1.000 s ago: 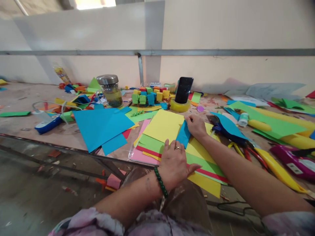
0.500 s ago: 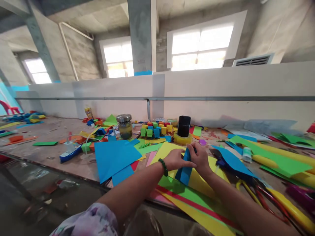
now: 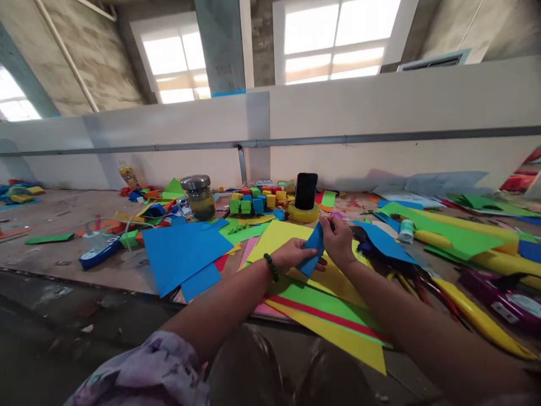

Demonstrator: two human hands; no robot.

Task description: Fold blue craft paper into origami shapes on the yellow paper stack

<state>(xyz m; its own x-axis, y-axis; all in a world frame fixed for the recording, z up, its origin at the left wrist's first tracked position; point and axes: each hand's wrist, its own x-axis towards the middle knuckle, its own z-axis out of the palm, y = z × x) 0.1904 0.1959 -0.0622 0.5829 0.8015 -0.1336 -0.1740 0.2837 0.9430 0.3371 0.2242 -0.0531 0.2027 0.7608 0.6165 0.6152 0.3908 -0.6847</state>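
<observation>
A folded strip of blue paper [image 3: 311, 251] is held between both hands, tilted, above the yellow sheets. My left hand [image 3: 296, 255] grips its lower part, thumb on the near face and fingers behind. The fingertips of my right hand [image 3: 338, 234] pinch its upper end. Below the hands lie yellow paper [image 3: 270, 239] and a stack of green sheets [image 3: 321, 299] with red and yellow edges. Large blue sheets [image 3: 181, 248] rest left of my left hand. A dark-handled tool, partly under a blue piece [image 3: 386, 242], sits right of my right hand.
Small coloured paper cubes [image 3: 257, 202] cluster at the back, beside a lidded glass jar [image 3: 200, 197]. A phone [image 3: 306, 192] leans upright on a yellow tape roll [image 3: 303, 213]. Scissors, a yellow-handled tool [image 3: 477, 316] and a purple device [image 3: 502, 299] lie at right. A blue glue gun-like item [image 3: 100, 252] is at left.
The blue strip has been lifted and turned from near upright on the yellow paper to a slant. My left hand has shifted onto its lower part. The camera view has tilted down.
</observation>
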